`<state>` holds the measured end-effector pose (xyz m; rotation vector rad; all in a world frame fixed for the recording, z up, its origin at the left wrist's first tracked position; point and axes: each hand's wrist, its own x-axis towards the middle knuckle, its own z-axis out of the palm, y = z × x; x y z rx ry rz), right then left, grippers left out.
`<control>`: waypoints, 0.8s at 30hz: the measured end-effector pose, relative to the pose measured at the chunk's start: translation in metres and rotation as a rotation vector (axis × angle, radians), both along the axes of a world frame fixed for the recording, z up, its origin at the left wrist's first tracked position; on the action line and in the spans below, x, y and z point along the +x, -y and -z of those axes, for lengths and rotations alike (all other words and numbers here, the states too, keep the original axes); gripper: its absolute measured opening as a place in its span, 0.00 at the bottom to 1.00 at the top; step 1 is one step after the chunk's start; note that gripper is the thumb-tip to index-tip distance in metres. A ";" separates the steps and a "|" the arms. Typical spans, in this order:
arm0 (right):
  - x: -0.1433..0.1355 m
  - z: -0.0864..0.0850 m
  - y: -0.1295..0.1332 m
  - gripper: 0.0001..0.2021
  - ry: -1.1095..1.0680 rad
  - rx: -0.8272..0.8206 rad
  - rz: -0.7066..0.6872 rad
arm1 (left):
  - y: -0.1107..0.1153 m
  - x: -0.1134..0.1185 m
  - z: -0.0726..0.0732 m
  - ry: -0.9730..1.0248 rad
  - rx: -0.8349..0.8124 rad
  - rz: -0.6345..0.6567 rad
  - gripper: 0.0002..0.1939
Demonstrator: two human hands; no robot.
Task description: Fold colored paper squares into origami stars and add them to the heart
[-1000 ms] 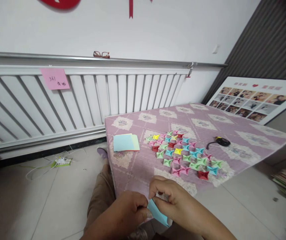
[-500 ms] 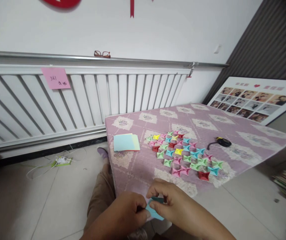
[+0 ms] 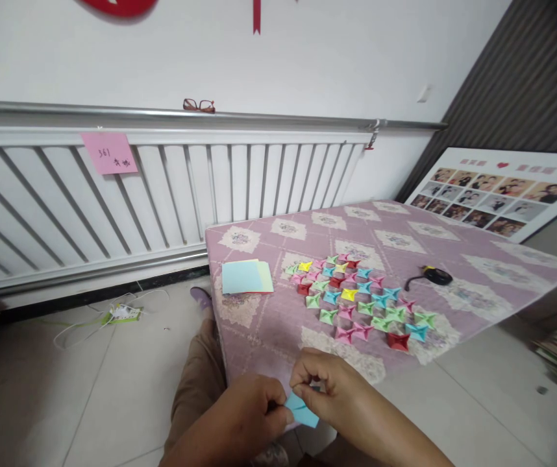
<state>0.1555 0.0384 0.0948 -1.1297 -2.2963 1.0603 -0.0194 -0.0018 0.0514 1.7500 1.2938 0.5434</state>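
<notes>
A sheet of light blue paper [image 3: 304, 414], partly folded, is between my two hands at the table's near edge. My left hand [image 3: 263, 405] pinches its left side between thumb and fingers. From above, my right hand [image 3: 324, 383] has its thumb and forefinger closed on the top edge of the same paper. The fingers hide part of the folds. Beyond my hands, several small folded paper shapes [image 3: 349, 294] in pink, green, blue, yellow and red stand in rows. A stack of coloured paper squares [image 3: 242, 277], light blue on top, lies at the left.
The table wears a purple patterned cloth [image 3: 278, 337]. A black coiled cable [image 3: 437, 276] lies on its right side. Behind are a white radiator [image 3: 239, 175] and a photo board [image 3: 502, 194]. A power strip [image 3: 125, 313] with cords is on the floor at left.
My right thumb and forefinger have come closer together at the paper's top edge. The flap there has turned down, and more of the blue face shows. My left hand keeps its grip.
</notes>
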 end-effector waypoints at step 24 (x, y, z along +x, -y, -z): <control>-0.002 0.035 -0.004 0.25 -0.615 -0.330 0.538 | -0.007 0.007 0.040 0.595 -0.218 -0.270 0.15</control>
